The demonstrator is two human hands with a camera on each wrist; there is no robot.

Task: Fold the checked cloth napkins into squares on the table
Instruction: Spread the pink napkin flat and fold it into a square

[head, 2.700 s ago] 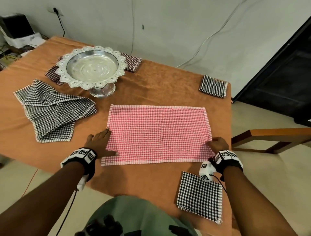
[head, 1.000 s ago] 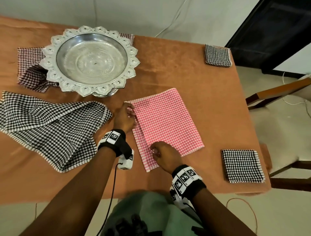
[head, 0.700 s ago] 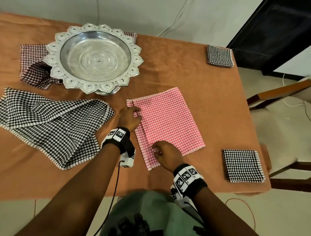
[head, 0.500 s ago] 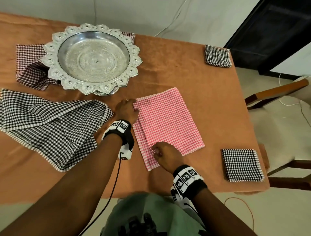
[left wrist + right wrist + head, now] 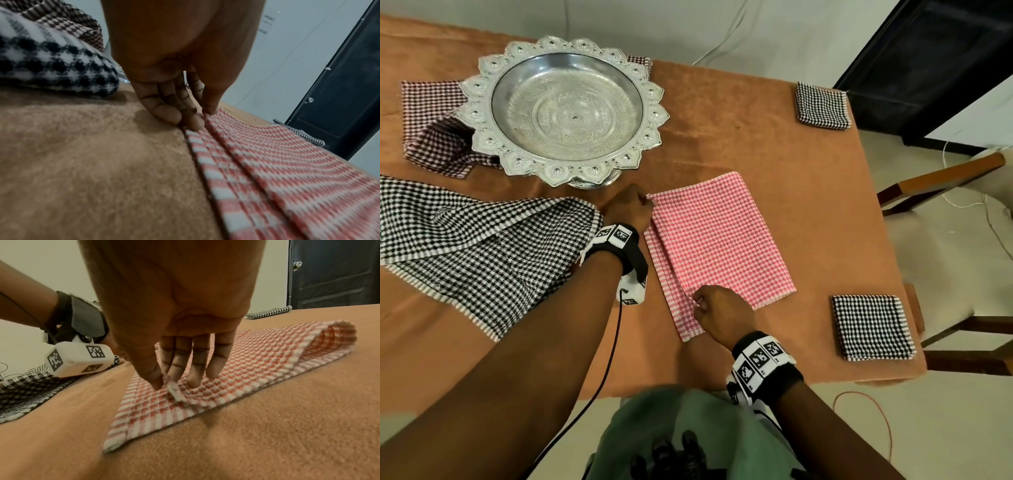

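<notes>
Both hands, left hand (image 5: 631,210) and right hand (image 5: 720,310), pinch the half-folded pink napkin (image 5: 722,246) by its corners. Two folded black squares (image 5: 871,327) lie right of the hands. Left of them an unfolded black napkin (image 5: 476,250) waits.

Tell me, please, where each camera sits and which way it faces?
Head: above, looking down at the table; both forearms and hands show.
Left wrist: low, along the left hand pinching the pink napkin.
Right wrist: low, along the right hand pinching it too.
All three views share that napkin.
</notes>
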